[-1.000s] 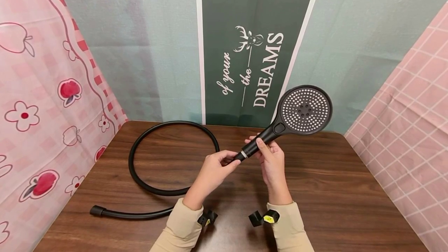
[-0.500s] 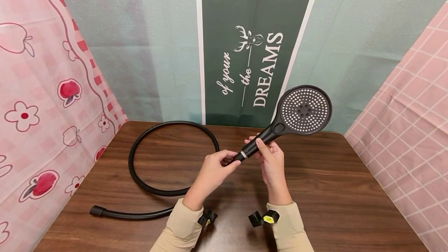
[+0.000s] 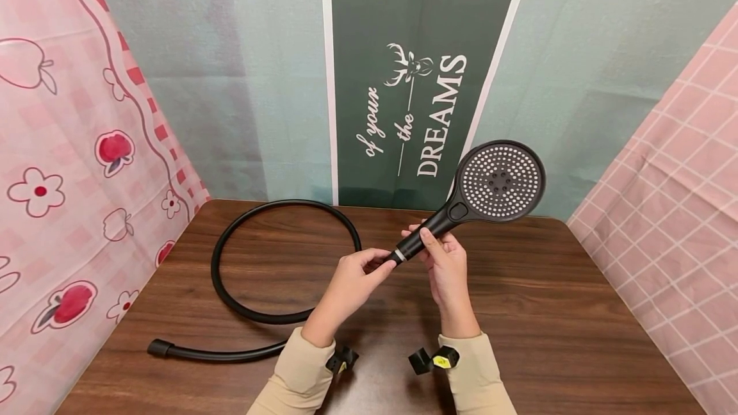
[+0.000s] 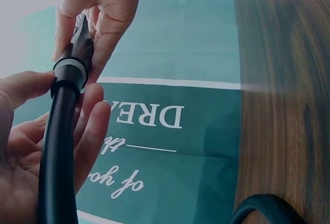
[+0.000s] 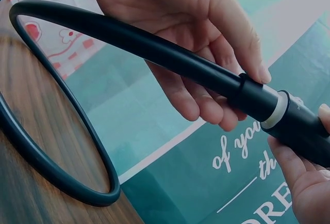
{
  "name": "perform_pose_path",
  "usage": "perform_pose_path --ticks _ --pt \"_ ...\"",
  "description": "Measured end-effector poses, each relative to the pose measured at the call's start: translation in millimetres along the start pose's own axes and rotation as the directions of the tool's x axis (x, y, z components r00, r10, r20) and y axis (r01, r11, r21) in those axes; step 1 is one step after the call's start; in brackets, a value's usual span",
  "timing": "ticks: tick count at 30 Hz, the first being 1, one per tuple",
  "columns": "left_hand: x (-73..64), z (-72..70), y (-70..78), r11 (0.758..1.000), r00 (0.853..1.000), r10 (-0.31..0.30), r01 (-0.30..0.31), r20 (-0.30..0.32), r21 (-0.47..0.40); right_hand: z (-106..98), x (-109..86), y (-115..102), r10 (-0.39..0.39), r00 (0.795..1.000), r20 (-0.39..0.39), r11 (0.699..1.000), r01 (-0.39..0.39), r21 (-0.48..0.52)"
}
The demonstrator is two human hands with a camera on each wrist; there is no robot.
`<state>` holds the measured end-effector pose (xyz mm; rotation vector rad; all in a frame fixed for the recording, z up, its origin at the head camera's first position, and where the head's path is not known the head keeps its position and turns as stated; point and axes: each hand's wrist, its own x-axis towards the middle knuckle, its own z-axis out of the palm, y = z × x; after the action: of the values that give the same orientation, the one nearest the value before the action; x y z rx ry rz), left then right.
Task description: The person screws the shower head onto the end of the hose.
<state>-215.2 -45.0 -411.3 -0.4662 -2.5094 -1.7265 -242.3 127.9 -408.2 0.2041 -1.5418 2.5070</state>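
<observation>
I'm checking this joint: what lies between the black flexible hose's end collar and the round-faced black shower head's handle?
A narrow white ring sits between the black collar and the black handle; the right wrist view shows it best.

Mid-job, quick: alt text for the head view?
A person's right hand holds a black shower head by its handle above a wooden table, while the left hand pinches the black hose at the handle's lower end. The hose loops over the table's left side, its free end at front left.
</observation>
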Motion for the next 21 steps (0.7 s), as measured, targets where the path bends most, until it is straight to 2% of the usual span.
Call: perform_pose_path --ticks 21 --pt "-1.4 2.2 2.0 0.997 0.998 0.055 -0.053 -0.038 0.051 1.6 -0.9 -0.1 -0.004 1.000 -0.006 1.000 0.004 0.001"
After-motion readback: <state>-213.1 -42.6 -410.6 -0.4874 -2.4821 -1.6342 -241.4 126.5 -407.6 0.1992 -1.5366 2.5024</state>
